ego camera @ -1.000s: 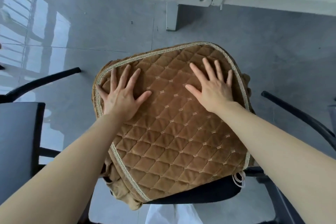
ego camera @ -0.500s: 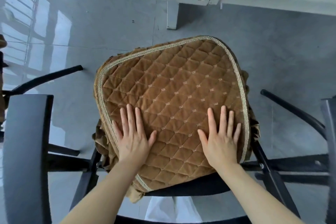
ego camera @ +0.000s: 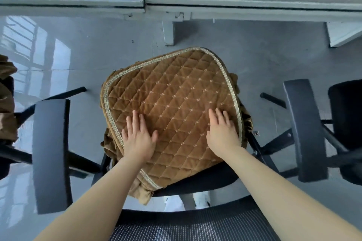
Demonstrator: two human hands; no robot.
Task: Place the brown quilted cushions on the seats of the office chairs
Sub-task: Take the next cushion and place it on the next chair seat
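1. Brown quilted cushion [ego camera: 172, 103] is lying on the black seat [ego camera: 197, 182] of the office chair [ego camera: 305, 129] in the middle of the view; diamond stitching, pale braided trim round the edge, ruffled skirt hanging over the sides.
2. Cushion is sitting slightly skewed, near corner drooping over the seat's front-left edge, black seat showing past its near-right side.
3. Left hand [ego camera: 138, 138] is lying flat on the cushion's near-left part, fingers straight and together, thumb out, gripping nothing.
4. Right hand [ego camera: 222, 133] is pressing flat on the near-right part, fingers extended toward the trim, gripping nothing.
5. Both bare forearms are reaching in from the bottom, over the mesh backrest [ego camera: 188, 225].
6. Black armrests [ego camera: 52, 154] are flanking the seat on each side.
7. Another brown cushion [ego camera: 6, 100] is showing at the left edge, partly cut off.
8. Grey glossy floor [ego camera: 82, 55] is lying below, desk edge [ego camera: 176, 9] running across the top.
9. No readable writing or labels.
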